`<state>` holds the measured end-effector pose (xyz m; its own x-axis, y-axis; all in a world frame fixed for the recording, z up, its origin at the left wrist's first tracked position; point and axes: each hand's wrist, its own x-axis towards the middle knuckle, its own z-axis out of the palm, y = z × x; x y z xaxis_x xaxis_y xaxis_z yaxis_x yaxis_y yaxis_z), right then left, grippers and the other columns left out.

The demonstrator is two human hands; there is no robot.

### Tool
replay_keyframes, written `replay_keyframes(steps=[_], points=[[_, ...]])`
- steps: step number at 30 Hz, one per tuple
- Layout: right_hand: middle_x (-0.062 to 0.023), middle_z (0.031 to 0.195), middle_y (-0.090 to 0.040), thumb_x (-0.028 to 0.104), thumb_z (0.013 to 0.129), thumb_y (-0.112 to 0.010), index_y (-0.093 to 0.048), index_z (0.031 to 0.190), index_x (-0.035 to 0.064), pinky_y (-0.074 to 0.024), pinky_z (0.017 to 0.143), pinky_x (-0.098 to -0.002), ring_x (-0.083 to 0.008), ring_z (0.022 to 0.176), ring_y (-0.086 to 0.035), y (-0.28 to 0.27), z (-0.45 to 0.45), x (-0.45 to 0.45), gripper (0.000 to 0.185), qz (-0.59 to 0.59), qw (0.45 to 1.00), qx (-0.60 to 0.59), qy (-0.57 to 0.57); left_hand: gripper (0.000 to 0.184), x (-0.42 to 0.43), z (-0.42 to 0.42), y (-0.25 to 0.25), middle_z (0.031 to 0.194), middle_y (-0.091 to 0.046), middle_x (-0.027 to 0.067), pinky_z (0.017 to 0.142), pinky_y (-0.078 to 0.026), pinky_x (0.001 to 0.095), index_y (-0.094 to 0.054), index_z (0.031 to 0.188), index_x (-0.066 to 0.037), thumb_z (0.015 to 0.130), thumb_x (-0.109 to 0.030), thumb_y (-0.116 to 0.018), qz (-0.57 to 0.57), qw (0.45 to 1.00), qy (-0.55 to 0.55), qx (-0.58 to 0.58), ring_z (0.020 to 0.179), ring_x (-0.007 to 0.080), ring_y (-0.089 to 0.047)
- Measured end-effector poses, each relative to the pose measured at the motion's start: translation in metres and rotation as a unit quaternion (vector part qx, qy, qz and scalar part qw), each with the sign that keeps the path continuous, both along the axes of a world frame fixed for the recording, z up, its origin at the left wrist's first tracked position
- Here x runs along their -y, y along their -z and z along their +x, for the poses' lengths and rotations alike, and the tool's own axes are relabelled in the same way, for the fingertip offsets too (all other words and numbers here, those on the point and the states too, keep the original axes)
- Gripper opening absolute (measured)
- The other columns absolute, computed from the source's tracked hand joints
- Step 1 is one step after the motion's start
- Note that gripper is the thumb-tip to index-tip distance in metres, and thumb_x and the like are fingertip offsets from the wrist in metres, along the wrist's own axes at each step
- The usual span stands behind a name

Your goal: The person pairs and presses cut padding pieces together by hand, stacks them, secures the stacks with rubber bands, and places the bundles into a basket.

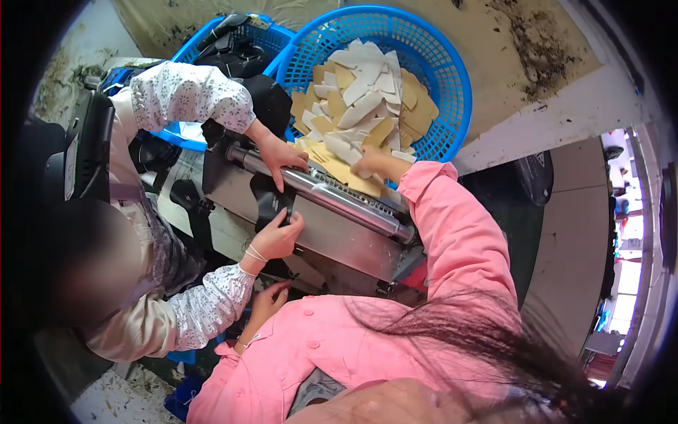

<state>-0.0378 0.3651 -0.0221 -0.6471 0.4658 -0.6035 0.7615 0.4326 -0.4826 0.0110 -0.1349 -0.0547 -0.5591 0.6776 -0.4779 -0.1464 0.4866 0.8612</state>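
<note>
My right hand (376,164), at the end of a pink sleeve, has its fingers closed on a pale cut-out piece (344,147) at the near edge of the pile. Several yellow pieces (339,172) lie just below that hand, beside the steel roller (325,194) of a machine. My left hand (267,302) is low, in front of the machine, with fingers bent together; what they hold, if anything, is hidden in the dark. Above it, a co-worker's two hands (279,237) press a black shaped piece (268,201) against the roller.
A round blue basket (462,106) holds the pile of white and yellow pieces. Left of it, a blue basket (185,53) contains black pieces. The co-worker in patterned sleeves (191,92) is close on the left. More black pieces (191,201) lie by the machine.
</note>
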Motion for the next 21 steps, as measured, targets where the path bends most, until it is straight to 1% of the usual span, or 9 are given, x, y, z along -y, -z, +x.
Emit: replay_keyframes(steps=[4, 6, 10, 12, 14, 16, 18, 19, 21], points=[[-0.0162, 0.103, -0.071, 0.028, 0.074, -0.074, -0.062, 0.128, 0.0058, -0.0537, 0.083, -0.0351, -0.0236, 0.094, -0.068, -0.015, -0.018, -0.068, 0.060, 0.142, 0.983, -0.116, 0.013, 0.030, -0.001, -0.002, -0.012, 0.109, -0.072, 0.0128, 0.083, -0.051, 0.0287, -0.066, 0.124, -0.004, 0.096, -0.015, -0.059, -0.008, 1.000, 0.001, 0.018, 0.095, 0.0159, -0.067], [-0.0190, 0.102, -0.071, 0.031, 0.075, -0.072, -0.061, 0.129, 0.0045, -0.0545, 0.082, -0.0357, -0.0258, 0.094, -0.069, -0.096, -0.016, -0.065, 0.060, 0.165, 0.971, -0.169, 0.030, 0.031, 0.002, -0.003, -0.011, 0.112, -0.071, 0.0129, 0.089, -0.050, 0.0298, -0.064, 0.125, -0.002, 0.097, -0.014, -0.057, -0.012, 0.999, 0.010, 0.039, 0.101, 0.0175, -0.066], [-0.0179, 0.129, -0.061, 0.041, 0.071, -0.082, -0.039, 0.148, 0.0109, -0.0478, 0.098, -0.0401, -0.0334, 0.118, -0.060, -0.096, -0.006, -0.141, 0.094, 0.408, 0.908, -0.089, 0.007, 0.028, -0.002, -0.003, -0.015, 0.112, -0.067, 0.0109, 0.088, -0.048, 0.0301, -0.061, 0.120, -0.003, 0.095, -0.015, -0.056, -0.013, 1.000, 0.023, -0.016, 0.101, 0.0168, -0.063], [-0.0164, 0.139, -0.055, 0.044, 0.070, -0.083, -0.030, 0.153, 0.0128, -0.0439, 0.103, -0.0414, -0.0342, 0.124, -0.055, -0.105, 0.000, -0.125, 0.103, 0.547, 0.837, -0.025, -0.019, 0.021, -0.034, -0.020, -0.023, 0.101, -0.062, 0.0091, 0.084, -0.048, 0.0327, -0.061, 0.107, -0.006, 0.091, -0.017, -0.055, 0.031, 0.987, 0.045, -0.152, 0.093, 0.0185, -0.061], [-0.0152, 0.145, -0.049, 0.045, 0.070, -0.084, -0.021, 0.156, 0.0126, -0.0404, 0.107, -0.0422, -0.0333, 0.128, -0.051, -0.119, 0.006, -0.082, 0.111, 0.642, 0.763, 0.036, -0.071, 0.015, -0.134, -0.074, -0.048, 0.090, -0.058, 0.0074, 0.080, -0.047, 0.0352, -0.061, 0.094, -0.009, 0.087, -0.020, -0.054, 0.067, 0.827, 0.102, -0.548, 0.086, 0.0202, -0.059], [-0.0141, 0.138, -0.054, 0.030, 0.077, -0.077, -0.037, 0.148, 0.0099, -0.0431, 0.103, -0.0408, -0.0297, 0.121, -0.055, -0.096, 0.010, -0.090, 0.084, 0.732, 0.658, -0.065, -0.165, 0.013, -0.208, -0.109, -0.053, 0.079, -0.054, 0.0056, 0.075, -0.046, 0.0377, -0.060, 0.081, -0.011, 0.083, -0.022, -0.053, 0.052, 0.715, 0.068, -0.694, 0.079, 0.0220, -0.057], [-0.0128, 0.132, -0.058, 0.023, 0.078, -0.074, -0.049, 0.137, 0.0105, -0.0445, 0.099, -0.0407, -0.0289, 0.116, -0.056, -0.098, 0.016, -0.086, 0.065, 0.676, 0.680, -0.059, -0.277, 0.013, -0.227, -0.117, -0.032, 0.074, -0.052, 0.0044, 0.073, -0.045, 0.0373, -0.058, 0.074, -0.013, 0.081, -0.023, -0.052, 0.016, 0.697, 0.051, -0.715, 0.075, 0.0221, -0.056], [-0.0122, 0.129, -0.059, 0.020, 0.078, -0.072, -0.055, 0.131, 0.0108, -0.0453, 0.097, -0.0407, -0.0284, 0.113, -0.057, -0.101, 0.010, -0.081, 0.056, 0.650, 0.684, -0.058, -0.325, 0.012, -0.243, -0.119, -0.004, 0.075, -0.052, 0.0043, 0.073, -0.045, 0.0364, -0.056, 0.071, -0.014, 0.079, -0.023, -0.052, 0.060, 0.751, -0.027, -0.657, 0.075, 0.0220, -0.056], [-0.0105, 0.120, -0.063, 0.016, 0.077, -0.070, -0.061, 0.117, 0.0114, -0.0462, 0.092, -0.0400, -0.0280, 0.109, -0.058, -0.092, 0.007, -0.057, 0.041, 0.597, 0.665, -0.143, -0.426, 0.013, -0.239, -0.115, -0.050, 0.075, -0.054, 0.0048, 0.074, -0.045, 0.0365, -0.055, 0.069, -0.014, 0.078, -0.022, -0.053, 0.080, 0.703, -0.005, -0.707, 0.076, 0.0224, -0.056]])
